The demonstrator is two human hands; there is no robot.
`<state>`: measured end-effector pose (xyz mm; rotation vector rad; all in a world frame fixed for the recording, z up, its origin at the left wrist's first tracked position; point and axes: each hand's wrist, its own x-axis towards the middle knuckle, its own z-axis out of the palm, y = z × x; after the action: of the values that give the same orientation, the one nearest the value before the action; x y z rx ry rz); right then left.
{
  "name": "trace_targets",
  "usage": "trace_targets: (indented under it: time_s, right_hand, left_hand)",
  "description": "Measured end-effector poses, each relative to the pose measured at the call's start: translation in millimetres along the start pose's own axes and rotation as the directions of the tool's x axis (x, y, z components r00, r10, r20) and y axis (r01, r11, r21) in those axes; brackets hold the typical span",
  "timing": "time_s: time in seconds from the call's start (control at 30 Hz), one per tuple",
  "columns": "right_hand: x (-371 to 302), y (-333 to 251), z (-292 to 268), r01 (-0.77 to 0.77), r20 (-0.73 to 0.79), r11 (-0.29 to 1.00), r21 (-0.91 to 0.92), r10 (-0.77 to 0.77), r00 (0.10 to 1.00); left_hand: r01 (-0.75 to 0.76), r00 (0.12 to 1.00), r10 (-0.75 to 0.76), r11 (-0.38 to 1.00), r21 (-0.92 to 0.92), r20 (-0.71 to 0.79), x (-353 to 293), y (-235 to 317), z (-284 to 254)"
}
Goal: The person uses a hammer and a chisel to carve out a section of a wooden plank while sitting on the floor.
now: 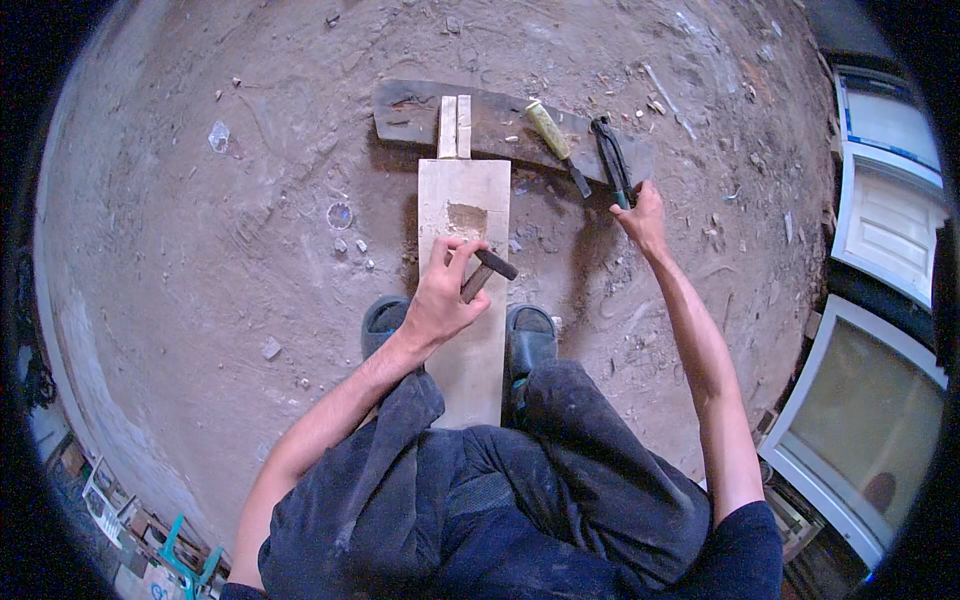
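My left hand (443, 297) is closed on a small hammer (497, 264), its dark head standing above my fingers and its short handle slanting down past my thumb. Just beyond lies a pale wooden plank (465, 350) with a shallow rough recess (467, 219) cut in its face. Out to the right, my right hand (643, 217) has its fingers closed around the handle ends of black pincers (611, 155). Their jaws point away over a dark board (405, 115). A chisel (549, 131) with a yellowish handle rests on that board, its blade past the near edge.
Two light wooden strips (455, 125) stick out from the plank's far end, over the dark board. The plank runs back between my sandalled feet (532, 335). Rubble and chips dot the dirt floor (280, 200). White framed panels (850, 420) lean along the right side.
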<state>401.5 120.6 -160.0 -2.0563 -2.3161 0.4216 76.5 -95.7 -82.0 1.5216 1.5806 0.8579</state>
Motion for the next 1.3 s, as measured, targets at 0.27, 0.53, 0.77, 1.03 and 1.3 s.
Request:
trace_targets:
  time_s: [0.27, 0.53, 0.77, 1.03, 1.3]
  right_hand:
    - [9, -20, -22, -0.525, 0.652, 0.567, 0.635, -0.028, 0.758]
    - [-41, -56, -57, -0.709, 0.685, 0.09, 0.699, -0.369, 0.628]
    - [-105, -119, -105, -0.526, 0.483, 0.008, 0.85, -0.409, 0.774]
    - [-122, -176, -111, -0.509, 0.494, 0.083, 0.857, -0.415, 0.764]
    - [-122, -202, -131, -0.471, 0.48, 0.14, 0.871, -0.453, 0.752]
  left_hand:
    - [-0.19, 0.953, 0.159, 0.977, -0.098, -0.258, 1, -4, 5]
    - [-0.455, 0.836, 0.397, 0.887, -0.074, -0.378, 11, 8, 5]
    - [-0.474, 0.867, 0.313, 0.758, -0.447, -0.388, 26, 32, -3]
    - [-0.448, 0.876, 0.264, 0.758, -0.475, -0.405, 42, 38, 5]
    - [-0.393, 0.917, 0.24, 0.676, -0.623, -0.318, 23, 12, 0]
